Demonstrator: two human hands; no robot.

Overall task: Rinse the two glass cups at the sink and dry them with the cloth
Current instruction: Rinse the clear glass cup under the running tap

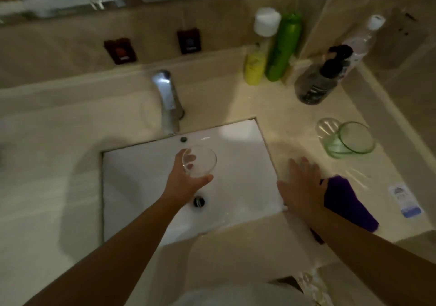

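Observation:
My left hand [186, 178] grips a clear glass cup [203, 162] upright over the white sink basin [141, 183], a little in front of the chrome faucet [168, 100]. The second glass cup [346, 138], green-tinted, stands on the counter to the right of the basin. My right hand [303, 183] hovers with spread, straight fingers over the counter at the basin's right edge, just left of the purple cloth [346, 202], part of which it hides. No water is seen running from the faucet.
At the back right of the counter stand several bottles: a yellow one [254, 67], a green one [283, 46], a dark pump bottle [318, 81] and a clear one [361, 44]. A small packet [404, 199] lies right of the cloth. The drain [199, 201] is in the basin.

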